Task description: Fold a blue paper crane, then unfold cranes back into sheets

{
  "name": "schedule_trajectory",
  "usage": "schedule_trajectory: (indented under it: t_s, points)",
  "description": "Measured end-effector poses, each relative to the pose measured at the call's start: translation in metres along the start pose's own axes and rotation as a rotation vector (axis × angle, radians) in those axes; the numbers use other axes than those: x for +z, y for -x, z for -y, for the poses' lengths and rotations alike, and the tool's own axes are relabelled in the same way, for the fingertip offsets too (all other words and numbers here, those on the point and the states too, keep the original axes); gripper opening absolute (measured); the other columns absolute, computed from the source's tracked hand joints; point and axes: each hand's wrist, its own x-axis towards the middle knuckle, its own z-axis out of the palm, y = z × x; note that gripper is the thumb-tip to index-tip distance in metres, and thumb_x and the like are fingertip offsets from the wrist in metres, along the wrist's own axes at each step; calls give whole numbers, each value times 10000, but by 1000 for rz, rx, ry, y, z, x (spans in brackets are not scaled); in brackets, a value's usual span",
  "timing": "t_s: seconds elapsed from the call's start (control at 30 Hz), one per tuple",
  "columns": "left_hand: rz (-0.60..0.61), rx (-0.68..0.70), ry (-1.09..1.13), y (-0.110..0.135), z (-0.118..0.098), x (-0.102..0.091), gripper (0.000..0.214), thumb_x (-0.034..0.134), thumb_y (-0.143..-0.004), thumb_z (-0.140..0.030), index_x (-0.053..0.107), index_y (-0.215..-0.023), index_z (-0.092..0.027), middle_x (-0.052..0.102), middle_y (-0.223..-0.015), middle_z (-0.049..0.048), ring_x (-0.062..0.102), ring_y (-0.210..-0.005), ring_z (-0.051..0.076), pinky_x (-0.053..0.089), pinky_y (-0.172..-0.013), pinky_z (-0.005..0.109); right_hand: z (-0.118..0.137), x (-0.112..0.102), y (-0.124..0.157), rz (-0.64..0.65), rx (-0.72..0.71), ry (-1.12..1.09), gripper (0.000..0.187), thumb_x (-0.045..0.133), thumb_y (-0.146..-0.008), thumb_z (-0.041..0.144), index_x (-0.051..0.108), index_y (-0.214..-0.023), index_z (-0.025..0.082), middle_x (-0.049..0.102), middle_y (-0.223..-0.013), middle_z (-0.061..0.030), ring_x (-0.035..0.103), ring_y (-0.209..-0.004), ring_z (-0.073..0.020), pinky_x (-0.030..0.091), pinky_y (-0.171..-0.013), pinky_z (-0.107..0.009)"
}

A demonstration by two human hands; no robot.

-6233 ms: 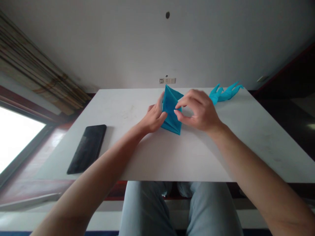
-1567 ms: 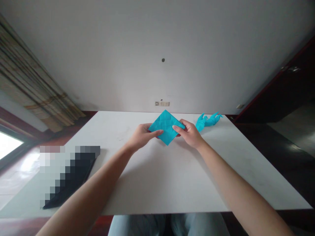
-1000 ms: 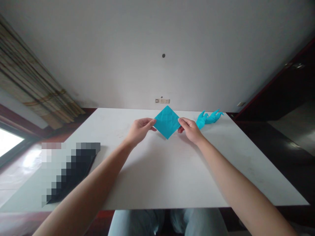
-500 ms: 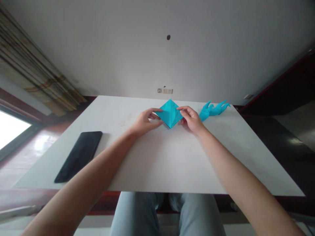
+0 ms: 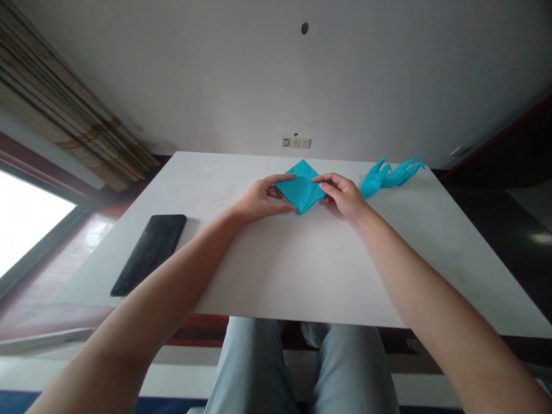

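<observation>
A blue sheet of origami paper (image 5: 302,187), folded to a diamond with creases down its middle, is held between both hands near the far side of the table. My left hand (image 5: 263,199) grips its left corner, the index finger lying over the top face and the thumb by the lower edge. At the right corner, my right hand (image 5: 345,194) pinches the paper with thumb and index finger. Just right of that hand, two blue folded paper cranes (image 5: 374,179) lie close together, partly overlapping in view.
A black phone (image 5: 149,254) lies on the left of the white table (image 5: 297,270). Behind the far edge rises a grey wall with sockets (image 5: 295,142). A curtain (image 5: 81,109) hangs at the left.
My left index finger and thumb have moved further in over the paper. My right fingers press its right side. The whole view has shifted a little as the head tilted.
</observation>
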Motion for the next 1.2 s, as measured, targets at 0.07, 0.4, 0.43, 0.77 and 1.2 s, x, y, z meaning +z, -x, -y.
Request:
schedule_trajectory:
  t_s: [0.07,0.4,0.43,0.77,1.2]
  points:
    - [-1,-9,13,0,0,0,982,1043,-736,-464,690,-1613,-198,817,-1165,96,784,-1057,261,669,-976,402,0,0,0,-5,6,-24,345,903,-898,506,848,-1142,268,666,-873,11,544,-693,-134,452,-600,-287]
    - [-8,-7,21,0,4,2,882,1044,-774,-507,731,-1548,-221,789,-1071,56,734,-940,202,625,-859,320,1,0,0,4,-31,12,451,951,-847,568,813,-1172,289,691,-915,14,559,-706,-141,463,-600,-286]
    - [-21,-4,34,0,3,3,852,1022,-805,-511,724,-1548,-219,782,-1061,53,721,-905,188,614,-821,305,1,0,0,3,-45,20,485,956,-845,572,799,-1213,299,691,-914,20,566,-703,-141,472,-604,-288]
    - [-219,35,84,-8,9,8,405,833,-944,-385,804,-1306,-207,774,-1086,64,663,-833,148,541,-711,260,1,-1,1,82,-80,90,483,932,-850,424,772,-1292,311,607,-858,49,521,-678,-133,435,-621,-283]
    - [-357,0,-43,-7,2,7,304,900,-830,-352,692,-1002,-214,725,-1096,41,671,-1018,188,555,-816,282,-3,4,-1,4,-104,104,522,969,-836,535,714,-1222,293,667,-941,39,551,-597,-102,476,-549,-268]
